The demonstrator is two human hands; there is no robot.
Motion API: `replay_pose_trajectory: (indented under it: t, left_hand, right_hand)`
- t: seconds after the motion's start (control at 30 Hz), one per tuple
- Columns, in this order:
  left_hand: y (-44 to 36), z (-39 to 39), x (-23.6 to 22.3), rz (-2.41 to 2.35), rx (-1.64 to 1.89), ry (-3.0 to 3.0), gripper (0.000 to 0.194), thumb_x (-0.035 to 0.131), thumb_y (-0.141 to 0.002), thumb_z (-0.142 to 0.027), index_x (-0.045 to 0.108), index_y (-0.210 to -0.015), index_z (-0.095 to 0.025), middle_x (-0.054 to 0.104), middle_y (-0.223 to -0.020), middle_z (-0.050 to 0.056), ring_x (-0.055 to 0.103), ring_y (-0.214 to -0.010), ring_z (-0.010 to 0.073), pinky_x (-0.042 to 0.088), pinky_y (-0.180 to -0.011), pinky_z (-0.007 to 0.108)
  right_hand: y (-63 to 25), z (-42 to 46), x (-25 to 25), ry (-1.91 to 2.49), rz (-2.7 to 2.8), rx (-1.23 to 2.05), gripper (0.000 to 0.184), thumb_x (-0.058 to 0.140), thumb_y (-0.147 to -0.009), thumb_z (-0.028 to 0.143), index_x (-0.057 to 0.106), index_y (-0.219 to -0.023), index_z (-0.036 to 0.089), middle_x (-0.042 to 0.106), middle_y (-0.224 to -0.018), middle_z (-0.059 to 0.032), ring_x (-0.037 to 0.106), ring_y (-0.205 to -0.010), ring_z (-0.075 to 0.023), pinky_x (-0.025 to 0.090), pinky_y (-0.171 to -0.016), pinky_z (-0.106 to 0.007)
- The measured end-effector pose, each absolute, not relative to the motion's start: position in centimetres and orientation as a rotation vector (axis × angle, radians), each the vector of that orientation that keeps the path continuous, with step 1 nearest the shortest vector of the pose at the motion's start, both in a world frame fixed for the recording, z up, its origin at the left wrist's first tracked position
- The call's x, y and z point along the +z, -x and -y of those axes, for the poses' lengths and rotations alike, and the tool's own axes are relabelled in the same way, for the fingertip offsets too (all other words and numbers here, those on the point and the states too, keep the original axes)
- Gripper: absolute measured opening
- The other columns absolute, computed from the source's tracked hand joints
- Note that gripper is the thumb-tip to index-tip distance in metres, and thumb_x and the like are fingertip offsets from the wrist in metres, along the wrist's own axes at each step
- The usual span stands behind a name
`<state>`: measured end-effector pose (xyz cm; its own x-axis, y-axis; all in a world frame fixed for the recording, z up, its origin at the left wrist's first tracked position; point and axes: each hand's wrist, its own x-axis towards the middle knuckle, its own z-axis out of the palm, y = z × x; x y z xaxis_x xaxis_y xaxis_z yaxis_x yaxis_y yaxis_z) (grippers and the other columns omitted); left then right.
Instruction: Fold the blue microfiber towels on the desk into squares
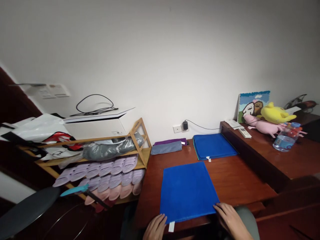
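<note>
A blue towel [187,191] lies spread flat on the dark wooden table [237,180], with a white tag at its near edge. My left hand [155,228] rests at the towel's near left corner, fingers curled down on the edge. At the near right corner my right hand [231,218] lies with fingers pressed on the towel's edge. Whether either hand pinches the cloth is not clear. A folded blue towel stack [213,145] sits farther back, and a grey and purple folded pile [168,146] lies by the wall.
A wooden shoe rack [140,146] with several pale slippers stands at the left, a white box and cable on top. On a raised desk [290,156] at right are plush toys [271,120], a water bottle [286,137] and a remote. A wall socket holds a charger.
</note>
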<state>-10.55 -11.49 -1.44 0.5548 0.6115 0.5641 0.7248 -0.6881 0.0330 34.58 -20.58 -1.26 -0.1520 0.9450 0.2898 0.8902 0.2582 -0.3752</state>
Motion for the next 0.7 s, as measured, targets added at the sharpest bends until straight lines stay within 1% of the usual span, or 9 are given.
replay_pose_trajectory:
  t: [0.07, 0.13, 0.27, 0.33, 0.43, 0.5, 0.57, 0.63, 0.7]
  left_hand:
    - [10.3, 11.6, -0.4, 1.109, -0.822, 2.608, 0.043, 0.043, -0.101, -0.018, 0.076, -0.118, -0.04, 0.082, -0.112, -0.006, 0.078, -0.1, 0.0171, 0.065, -0.089, 0.027]
    - [10.0, 11.6, 1.1, 1.161, -0.819, 2.631, 0.042, 0.042, -0.102, -0.02, 0.078, -0.11, -0.038, 0.083, -0.103, -0.004, 0.079, -0.093, 0.0177, 0.065, -0.085, 0.028]
    - [8.8, 10.7, 6.2, 1.273, -0.959, 2.625, 0.033, 0.046, -0.104, -0.03, 0.078, -0.105, -0.033, 0.083, -0.098, 0.0, 0.079, -0.088, 0.0198, 0.066, -0.08, 0.03]
    - [8.2, 9.9, 9.9, 1.26, -1.103, 2.615, 0.029, 0.049, -0.104, -0.033, 0.078, -0.103, -0.031, 0.083, -0.097, 0.001, 0.079, -0.087, 0.0193, 0.065, -0.08, 0.03]
    - [7.3, 8.8, 16.2, 1.259, -1.34, 2.542, 0.022, 0.057, -0.101, -0.036, 0.078, -0.099, -0.029, 0.082, -0.094, 0.001, 0.078, -0.087, 0.019, 0.065, -0.083, 0.031]
    - [7.0, 8.5, 20.5, 1.286, -1.455, 2.485, 0.018, 0.063, -0.098, -0.038, 0.078, -0.095, -0.028, 0.082, -0.092, 0.0, 0.077, -0.085, 0.019, 0.065, -0.084, 0.032]
    - [6.8, 8.8, 24.2, 1.29, -1.533, 2.459, 0.016, 0.067, -0.095, -0.04, 0.078, -0.093, -0.028, 0.081, -0.09, 0.0, 0.077, -0.082, 0.019, 0.065, -0.083, 0.032]
    - [6.7, 9.3, 27.1, 1.265, -1.6, 2.459, 0.015, 0.07, -0.092, -0.042, 0.078, -0.091, -0.029, 0.081, -0.087, -0.001, 0.076, -0.079, 0.0194, 0.065, -0.08, 0.032]
    - [6.4, 9.6, 28.9, 1.254, -1.647, 2.491, 0.016, 0.072, -0.091, -0.045, 0.079, -0.088, -0.03, 0.081, -0.084, -0.001, 0.076, -0.078, 0.0205, 0.066, -0.076, 0.033]
  right_hand:
    - [-34.9, 20.3, -0.6, 1.657, 2.097, 0.202, 0.039, 0.046, -0.103, 0.042, 0.066, -0.136, 0.05, 0.076, -0.124, 0.0022, 0.071, -0.113, -0.0251, 0.059, -0.1, -0.039]
    - [-35.2, 19.7, 0.4, 1.645, 2.111, 0.242, 0.037, 0.045, -0.103, 0.045, 0.07, -0.13, 0.051, 0.078, -0.116, 0.0013, 0.074, -0.106, -0.0257, 0.06, -0.096, -0.04]
    - [-36.3, 18.2, 4.0, 1.57, 2.031, 0.129, 0.037, 0.044, -0.105, 0.043, 0.074, -0.127, 0.039, 0.078, -0.115, -0.0026, 0.074, -0.105, -0.0246, 0.061, -0.097, -0.04]
    - [-37.1, 17.4, 7.0, 1.507, 2.007, 0.033, 0.036, 0.045, -0.105, 0.04, 0.074, -0.125, 0.033, 0.078, -0.114, -0.0048, 0.074, -0.103, -0.0236, 0.061, -0.095, -0.039]
    - [-38.5, 16.7, 12.9, 1.399, 1.998, -0.087, 0.035, 0.047, -0.106, 0.035, 0.072, -0.129, 0.029, 0.079, -0.114, -0.0058, 0.075, -0.1, -0.022, 0.062, -0.091, -0.036]
    - [-39.4, 16.8, 16.9, 1.321, 1.963, -0.155, 0.033, 0.051, -0.105, 0.032, 0.071, -0.131, 0.029, 0.079, -0.116, -0.0045, 0.076, -0.1, -0.0207, 0.062, -0.092, -0.034]
    - [-40.3, 17.6, 20.5, 1.252, 1.917, -0.21, 0.03, 0.058, -0.102, 0.032, 0.072, -0.128, 0.03, 0.079, -0.116, -0.0021, 0.077, -0.098, -0.0196, 0.063, -0.091, -0.032]
    - [-41.0, 18.7, 23.5, 1.208, 1.871, -0.238, 0.028, 0.063, -0.099, 0.034, 0.074, -0.125, 0.031, 0.08, -0.113, -0.0005, 0.078, -0.095, -0.0196, 0.065, -0.089, -0.031]
    - [-41.7, 19.9, 25.6, 1.205, 1.821, -0.225, 0.026, 0.066, -0.098, 0.036, 0.075, -0.122, 0.032, 0.08, -0.111, -0.0005, 0.078, -0.093, -0.0202, 0.065, -0.088, -0.031]
